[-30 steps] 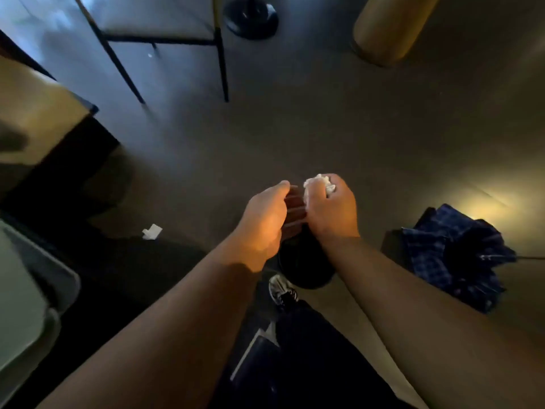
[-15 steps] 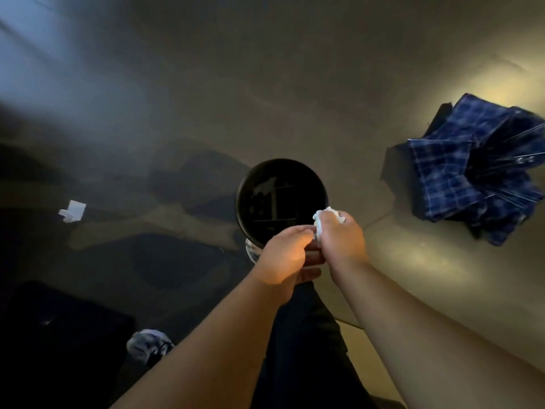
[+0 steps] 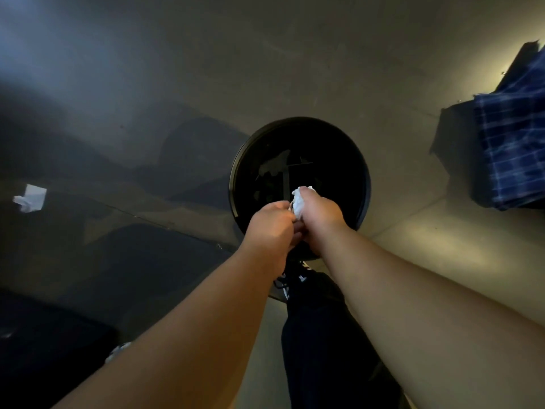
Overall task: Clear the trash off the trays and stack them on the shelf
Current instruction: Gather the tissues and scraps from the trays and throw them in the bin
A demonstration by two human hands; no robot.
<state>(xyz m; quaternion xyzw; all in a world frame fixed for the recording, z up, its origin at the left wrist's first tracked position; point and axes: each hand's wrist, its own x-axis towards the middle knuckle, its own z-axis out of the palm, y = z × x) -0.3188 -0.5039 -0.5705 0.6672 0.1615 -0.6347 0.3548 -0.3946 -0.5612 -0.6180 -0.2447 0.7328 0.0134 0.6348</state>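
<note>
A round black trash bin (image 3: pixel 299 134) stands on the grey floor straight below me, its dark inside holding some scraps. My right hand (image 3: pixel 320 215) grips a crumpled white napkin (image 3: pixel 300 200) over the bin's near side. My left hand (image 3: pixel 271 225) is curled right beside it, fingers touching the right hand; what it holds is hidden. No tray is in view.
A small white scrap of paper (image 3: pixel 29 197) lies on the floor at the left. A blue plaid cloth (image 3: pixel 513 137) over something dark sits at the right. My dark trouser leg (image 3: pixel 318 335) and a shoe (image 3: pixel 290 283) are just below the bin.
The view swung down from table legs and floor onto the bin. Both hands, still together with the napkin, moved from in front of the bin to above its opening.
</note>
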